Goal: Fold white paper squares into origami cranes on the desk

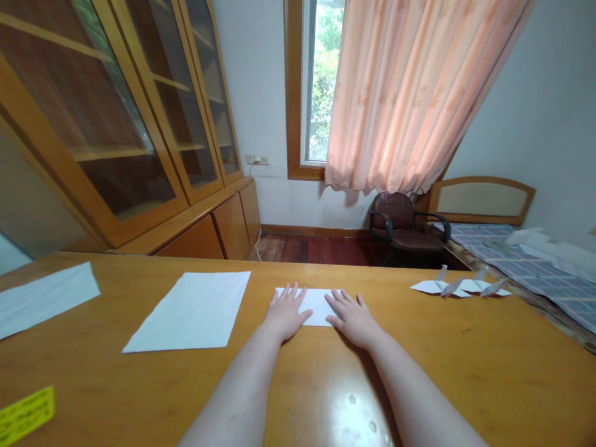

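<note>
A small white rectangle of paper (317, 307) lies on the wooden table (195, 397) in front of me. My left hand (285, 312) rests flat on its left end, fingers spread. On the right end lies my right hand (351, 316), palm down with the fingers apart. Between the two hands the middle of the paper shows; its ends are partly hidden under them. Whether the paper is folded in layers I cannot tell.
A larger white sheet (195, 310) lies to the left, and another white sheet (46, 298) at the far left. Several folded paper figures (459, 285) stand at the back right. A yellow label (28, 415) is at the front left. Beyond the table are a chair (403, 223) and a bed (521, 245).
</note>
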{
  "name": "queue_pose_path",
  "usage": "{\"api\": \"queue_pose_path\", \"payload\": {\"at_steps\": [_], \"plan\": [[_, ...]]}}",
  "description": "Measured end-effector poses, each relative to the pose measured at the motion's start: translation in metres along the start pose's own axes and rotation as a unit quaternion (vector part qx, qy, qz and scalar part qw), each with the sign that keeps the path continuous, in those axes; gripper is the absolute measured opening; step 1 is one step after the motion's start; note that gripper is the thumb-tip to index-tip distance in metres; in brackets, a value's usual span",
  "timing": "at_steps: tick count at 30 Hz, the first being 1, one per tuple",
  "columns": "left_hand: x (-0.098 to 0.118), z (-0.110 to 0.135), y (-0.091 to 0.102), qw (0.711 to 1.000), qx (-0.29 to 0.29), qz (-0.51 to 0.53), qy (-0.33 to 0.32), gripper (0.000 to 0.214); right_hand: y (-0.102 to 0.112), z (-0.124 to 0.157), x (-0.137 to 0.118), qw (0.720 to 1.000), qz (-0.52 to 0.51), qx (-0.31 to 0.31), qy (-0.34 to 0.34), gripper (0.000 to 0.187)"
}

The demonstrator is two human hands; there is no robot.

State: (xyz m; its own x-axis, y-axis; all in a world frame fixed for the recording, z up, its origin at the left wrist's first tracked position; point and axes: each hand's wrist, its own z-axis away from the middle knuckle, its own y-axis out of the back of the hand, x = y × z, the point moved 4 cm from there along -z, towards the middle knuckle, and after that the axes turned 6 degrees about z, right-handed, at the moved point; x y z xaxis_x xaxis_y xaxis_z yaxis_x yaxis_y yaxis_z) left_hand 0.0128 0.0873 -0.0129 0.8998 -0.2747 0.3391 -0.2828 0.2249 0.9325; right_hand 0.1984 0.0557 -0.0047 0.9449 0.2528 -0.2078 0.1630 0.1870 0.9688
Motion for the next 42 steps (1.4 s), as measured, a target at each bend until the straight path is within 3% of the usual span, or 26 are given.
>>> {"api": "queue_pose_path", "payload": {"at_steps": [6, 15, 17, 20, 23, 26, 28, 31, 35, 42], "plan": [[-0.011, -0.004, -0.004, 0.998, 0.014, 0.001, 0.057, 0.074, -0.001, -0.002, 0.004, 0.999, -0.011, -0.008, -0.035, 0.053], [-0.024, 0.000, 0.003, 0.979, 0.054, 0.005, 0.198, 0.077, 0.000, -0.004, 0.008, 0.998, -0.021, 0.007, -0.060, 0.054], [-0.022, -0.001, 0.004, 0.981, 0.058, -0.007, 0.186, 0.082, 0.001, -0.004, 0.013, 0.996, -0.007, 0.018, -0.090, 0.052], [-0.011, -0.003, 0.005, 0.994, 0.032, -0.014, 0.103, 0.085, 0.002, -0.005, 0.025, 0.987, 0.021, 0.039, -0.152, 0.049], [0.002, -0.001, 0.005, 1.000, -0.025, 0.005, 0.002, 0.076, 0.002, -0.005, 0.038, 0.974, 0.034, 0.057, -0.218, 0.047], [0.007, 0.002, 0.007, 0.998, -0.048, 0.016, -0.028, 0.069, 0.004, -0.005, 0.044, 0.964, 0.036, 0.092, -0.249, 0.047], [0.008, 0.003, 0.007, 0.998, -0.052, 0.012, -0.029, 0.068, 0.007, -0.006, 0.042, 0.965, 0.034, 0.116, -0.232, 0.048], [0.008, 0.004, 0.005, 0.998, -0.059, 0.006, -0.030, 0.068, 0.009, -0.008, 0.030, 0.980, 0.020, 0.128, -0.148, 0.052], [0.010, 0.003, 0.004, 0.998, -0.059, 0.009, -0.029, 0.069, 0.004, -0.005, 0.012, 0.998, -0.003, 0.054, -0.027, 0.054], [0.008, 0.002, 0.003, 0.998, -0.053, 0.011, -0.027, 0.069, 0.000, 0.001, 0.010, 0.997, 0.021, -0.013, -0.069, 0.060]]}}
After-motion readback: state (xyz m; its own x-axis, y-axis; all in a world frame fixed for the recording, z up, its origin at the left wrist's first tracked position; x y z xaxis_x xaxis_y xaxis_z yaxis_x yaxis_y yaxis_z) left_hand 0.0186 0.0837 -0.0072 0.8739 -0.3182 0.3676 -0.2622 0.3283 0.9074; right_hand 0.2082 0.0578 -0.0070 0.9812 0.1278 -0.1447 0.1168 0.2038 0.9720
